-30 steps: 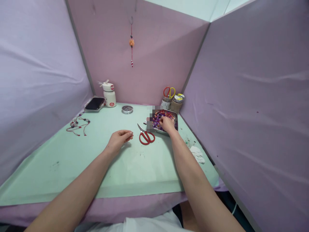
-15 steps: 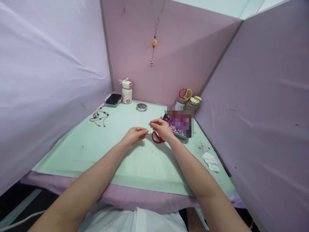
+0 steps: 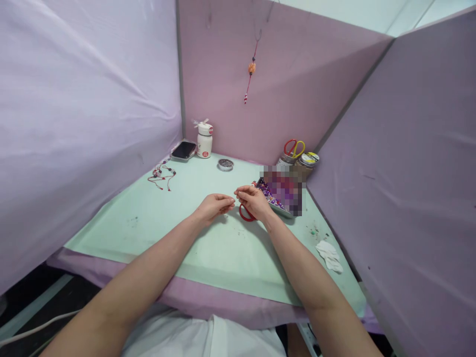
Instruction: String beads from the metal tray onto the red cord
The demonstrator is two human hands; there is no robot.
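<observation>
My left hand [image 3: 213, 207] rests over the green table mat [image 3: 178, 233] with its fingertips pinched together, pointing right. My right hand [image 3: 253, 201] is just beside it, fingers pinched too, the two sets of fingertips nearly touching. What either pinch holds is too small to make out. Red-handled scissors [image 3: 245, 215] lie on the mat under my right hand, mostly hidden by it. A metal tray of purple and red beads [image 3: 277, 201] sits right behind my right hand.
At the back stand a white bottle [image 3: 204, 141], a phone [image 3: 183, 149], a small round tin [image 3: 225, 164] and jars holding scissors [image 3: 294, 154]. Beaded red cords [image 3: 162, 174] lie at left. A crumpled white tissue [image 3: 328, 255] lies at right. Purple partitions wall three sides; a beaded charm [image 3: 252, 69] hangs.
My right hand left the bead tray and came back to meet my left hand, fingers pinched. The view shifted so the table sits further right.
</observation>
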